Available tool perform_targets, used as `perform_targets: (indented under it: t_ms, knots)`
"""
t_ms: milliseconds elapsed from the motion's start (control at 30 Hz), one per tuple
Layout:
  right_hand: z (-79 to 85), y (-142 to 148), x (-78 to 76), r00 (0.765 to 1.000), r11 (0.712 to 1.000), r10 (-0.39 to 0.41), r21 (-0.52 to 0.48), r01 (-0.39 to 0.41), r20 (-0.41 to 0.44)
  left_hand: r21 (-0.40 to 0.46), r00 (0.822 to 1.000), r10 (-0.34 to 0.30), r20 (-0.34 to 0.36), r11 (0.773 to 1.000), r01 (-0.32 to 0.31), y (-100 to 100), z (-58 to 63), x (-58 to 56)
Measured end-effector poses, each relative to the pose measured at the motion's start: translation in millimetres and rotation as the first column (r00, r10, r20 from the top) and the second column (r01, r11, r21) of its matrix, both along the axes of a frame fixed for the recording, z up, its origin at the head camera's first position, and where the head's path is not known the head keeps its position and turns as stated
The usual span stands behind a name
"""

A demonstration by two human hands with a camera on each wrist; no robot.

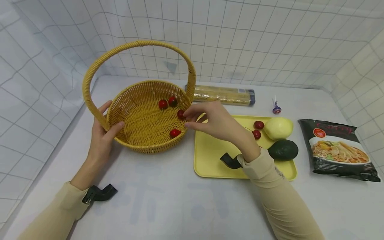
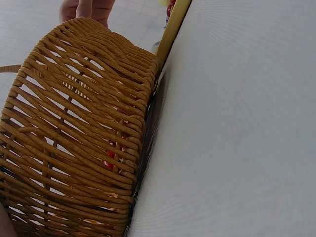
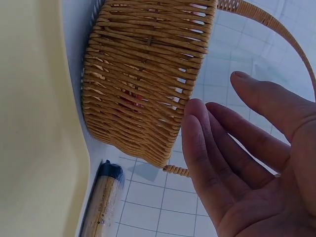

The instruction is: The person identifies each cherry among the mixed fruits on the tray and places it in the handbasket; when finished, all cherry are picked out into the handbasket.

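Observation:
A yellow wicker basket (image 1: 150, 146) with a tall arched handle stands at left of centre. My left hand (image 1: 103, 133) grips its left rim near the handle's base, thumb over the inside. Several dark red cherries lie in the basket, one cherry (image 1: 175, 133) near the front and another cherry (image 1: 181, 114) beside my right fingertips in the head view. My right hand (image 1: 214, 121) hovers at the basket's right rim. The right wrist view shows this hand (image 3: 247, 163) with thumb and fingers apart, holding nothing. The basket's woven side (image 3: 143, 74) fills the upper part there.
A yellow tray (image 1: 216, 163) on the right carries cherries (image 1: 258, 125), a pale yellow-green fruit (image 1: 278, 128) and a dark green avocado (image 1: 283, 150). Behind it lies a long clear-wrapped pack (image 1: 223, 95). A lollipop (image 1: 276, 109) and a black noodle packet (image 1: 339, 150) lie farther right.

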State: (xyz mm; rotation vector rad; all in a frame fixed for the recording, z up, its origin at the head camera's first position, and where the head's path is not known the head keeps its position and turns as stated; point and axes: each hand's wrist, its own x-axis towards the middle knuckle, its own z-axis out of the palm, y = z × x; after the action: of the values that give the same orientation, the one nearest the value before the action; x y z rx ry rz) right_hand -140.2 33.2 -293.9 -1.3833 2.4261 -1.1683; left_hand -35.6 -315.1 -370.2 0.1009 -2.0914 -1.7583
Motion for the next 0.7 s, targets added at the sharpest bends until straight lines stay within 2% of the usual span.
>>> perform_targets:
  t_ms: [300,700]
  knots:
    - [-0.7,1.2,-2.0,1.000,1.000,0.005,0.006,-0.005,-0.029,0.029,1.000,-0.015,-0.016,0.999,0.016,0.7,1.6,0.7]
    - [-3.0,2.5,1.1,1.000,1.000,0.000,-0.002,0.000,-0.026,0.009,1.000,-0.002,0.001,1.000,0.002,0.4,0.1,2.0]
